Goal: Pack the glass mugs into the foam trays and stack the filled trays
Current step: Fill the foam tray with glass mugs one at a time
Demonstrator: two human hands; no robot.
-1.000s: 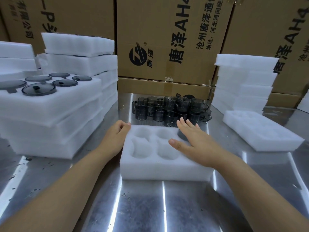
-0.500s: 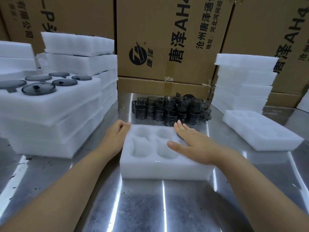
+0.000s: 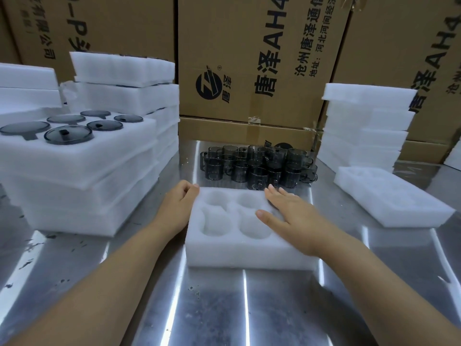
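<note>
Foam tray [image 3: 249, 255] nearest, on the steel table [image 3: 212, 308]: what covers it?

The right hand [image 3: 291, 216] lies flat across its right part, fingers straight, gripping nothing. It hides the pockets there. A dark sliver shows under the fingers, too covered to name. The four pockets in view are empty.

And the left hand [image 3: 178, 206]?

It sits against the tray's far left corner with fingers curled. Whether it actually grips the edge, I can't tell.

The glass mugs [image 3: 257, 168]?

They are clustered just behind the tray, overlapping too much to count.

Farther out?

Stacked filled trays [image 3: 74, 171] stand left, dark glass lids [image 3: 67, 134] on top, the stack cut off at the frame. An empty tray [image 3: 389, 198] and a foam stack [image 3: 366, 126] are on the right. Cardboard boxes [image 3: 249, 58] stand behind.
</note>
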